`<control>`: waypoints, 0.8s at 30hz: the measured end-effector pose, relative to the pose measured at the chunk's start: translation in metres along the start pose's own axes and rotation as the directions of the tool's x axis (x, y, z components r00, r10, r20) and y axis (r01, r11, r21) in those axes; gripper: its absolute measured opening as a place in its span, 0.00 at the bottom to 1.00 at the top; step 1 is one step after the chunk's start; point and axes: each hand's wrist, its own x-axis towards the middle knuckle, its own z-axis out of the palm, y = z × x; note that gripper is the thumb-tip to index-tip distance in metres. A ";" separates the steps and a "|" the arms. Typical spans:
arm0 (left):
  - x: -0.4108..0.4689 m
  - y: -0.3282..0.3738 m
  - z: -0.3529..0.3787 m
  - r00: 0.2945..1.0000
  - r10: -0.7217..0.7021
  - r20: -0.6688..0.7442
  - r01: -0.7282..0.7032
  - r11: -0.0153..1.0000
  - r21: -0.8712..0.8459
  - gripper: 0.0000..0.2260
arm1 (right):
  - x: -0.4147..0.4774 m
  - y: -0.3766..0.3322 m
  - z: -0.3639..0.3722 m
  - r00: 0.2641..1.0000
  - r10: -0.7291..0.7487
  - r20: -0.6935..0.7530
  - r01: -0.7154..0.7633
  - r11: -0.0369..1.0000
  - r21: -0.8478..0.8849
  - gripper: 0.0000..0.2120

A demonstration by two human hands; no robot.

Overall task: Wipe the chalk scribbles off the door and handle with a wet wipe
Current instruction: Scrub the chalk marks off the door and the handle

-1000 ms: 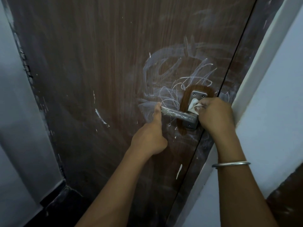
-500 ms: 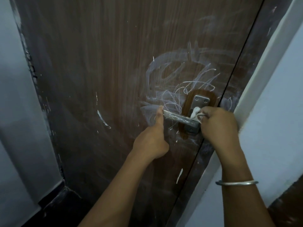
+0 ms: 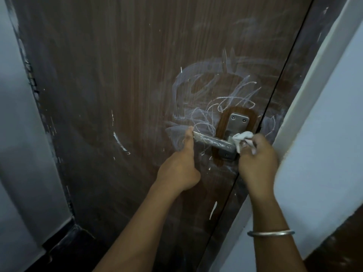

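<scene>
A brown wooden door [image 3: 127,85] carries white chalk scribbles [image 3: 212,99] above and left of its metal lever handle [image 3: 214,142]. Chalk streaks also lie along the lever. My left hand [image 3: 179,167] grips the free end of the lever, thumb up against its tip. My right hand [image 3: 257,161] pinches a crumpled white wet wipe [image 3: 242,139] and presses it to the lever's base by the metal backplate [image 3: 237,122]. The wood around the backplate looks clean and darker.
A white door frame and wall [image 3: 318,118] stand close on the right. A pale wall [image 3: 17,154] is on the left with a dark floor strip [image 3: 64,238] below. A metal bangle [image 3: 271,233] sits on my right wrist.
My right hand slid the wipe down from the backplate to the lever's base. My left hand kept its grip on the lever end. The camera view shifted slightly.
</scene>
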 end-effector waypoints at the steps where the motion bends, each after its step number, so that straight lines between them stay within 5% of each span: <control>1: 0.000 -0.001 0.000 1.000 0.003 -0.003 -0.003 1.000 0.003 0.50 | -0.008 0.003 0.007 0.994 0.088 -0.070 -0.076 0.984 0.163 0.05; 4: 0.000 -0.002 0.000 1.000 0.010 -0.012 -0.009 1.000 0.006 0.50 | -0.020 0.007 0.026 0.926 0.311 -0.214 -0.179 0.861 0.477 0.07; 6: -0.001 -0.002 -0.001 1.000 0.009 -0.007 -0.008 1.000 0.012 0.50 | -0.019 0.006 0.033 0.910 0.371 -0.186 -0.206 0.792 0.575 0.09; 17: 0.002 0.003 0.001 1.000 0.000 -0.028 0.000 1.000 0.029 0.48 | -0.023 0.016 0.033 0.946 0.266 -0.186 -0.132 0.840 0.526 0.10; 24: 0.000 0.003 -0.001 1.000 0.007 -0.024 -0.006 0.998 0.064 0.47 | -0.010 0.009 0.038 0.933 0.331 -0.143 -0.161 0.738 0.655 0.10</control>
